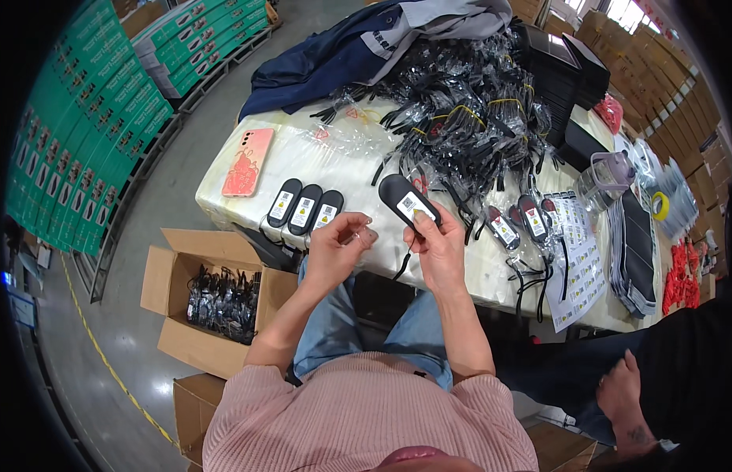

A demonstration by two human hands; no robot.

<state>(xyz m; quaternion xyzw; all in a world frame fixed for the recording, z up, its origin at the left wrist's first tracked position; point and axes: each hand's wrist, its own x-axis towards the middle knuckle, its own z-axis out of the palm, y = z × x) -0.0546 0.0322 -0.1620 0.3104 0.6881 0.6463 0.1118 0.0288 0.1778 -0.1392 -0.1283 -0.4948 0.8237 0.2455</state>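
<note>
My right hand (438, 250) grips a black oval device (405, 198) with a white label, its thumb on the lower end. A thin black cord (403, 266) hangs below that hand. My left hand (337, 250) is raised beside it, apart from the device, its fingertips drawn together in a pinch; whatever lies between them is too small to make out. Several similar labelled black devices (305, 208) lie side by side on the table just beyond my left hand. To the right of my right hand, more labelled devices (531, 216) with cords rest in clear plastic.
A big heap of bagged black devices (476, 110) covers the far table. Label sheets (578, 279) and a bottle (606, 179) are at right, a pink phone (248, 163) at left. An open carton (216, 295) of bagged devices stands left; a co-worker's hand (620, 389) is lower right.
</note>
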